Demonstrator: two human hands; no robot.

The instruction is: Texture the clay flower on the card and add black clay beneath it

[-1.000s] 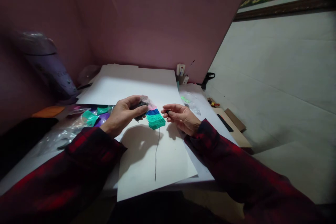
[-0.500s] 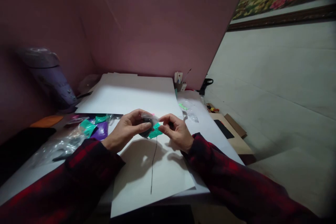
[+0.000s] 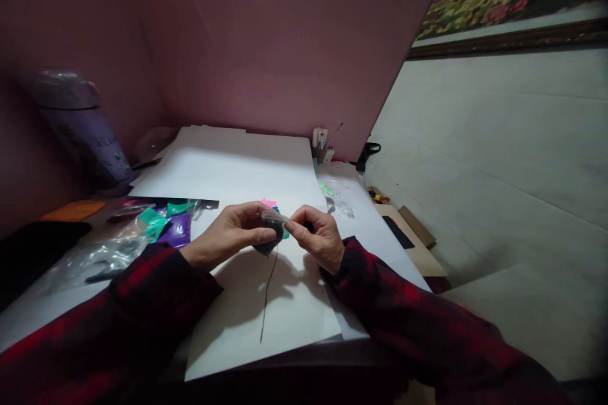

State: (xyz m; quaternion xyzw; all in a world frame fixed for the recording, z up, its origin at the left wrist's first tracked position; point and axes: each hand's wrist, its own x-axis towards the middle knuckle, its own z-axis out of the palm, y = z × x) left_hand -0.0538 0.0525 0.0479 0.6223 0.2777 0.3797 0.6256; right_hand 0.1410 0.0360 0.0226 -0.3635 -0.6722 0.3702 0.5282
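My left hand [image 3: 223, 237] is closed on a small clear plastic bag [image 3: 272, 242] with dark contents, thumb in front and fingers behind. My right hand [image 3: 320, 240] pinches the bag's top right edge between thumb and fingertips. Beneath them lies a white paper sheet [image 3: 228, 335] with a thin dark line [image 3: 266, 297] running down it. Behind the bag shows a bit of a teal patch [image 3: 285, 233], mostly hidden. Pink material [image 3: 268, 203] and a speck of blue appear just beyond the hands.
On the left are plastic bags [image 3: 114, 250] with teal and purple [image 3: 177, 231] packets, and a lilac bottle [image 3: 88, 133]. Large white sheets [image 3: 228, 164] lie at the back against the pink wall. A pen holder [image 3: 323, 149] stands back right; cardboard [image 3: 418, 253] lies beyond the table's right edge.
My right fingers have come onto the bag's top edge. The bag now covers most of the teal patch, and the pink and blue bits show more. The view has shifted slightly.
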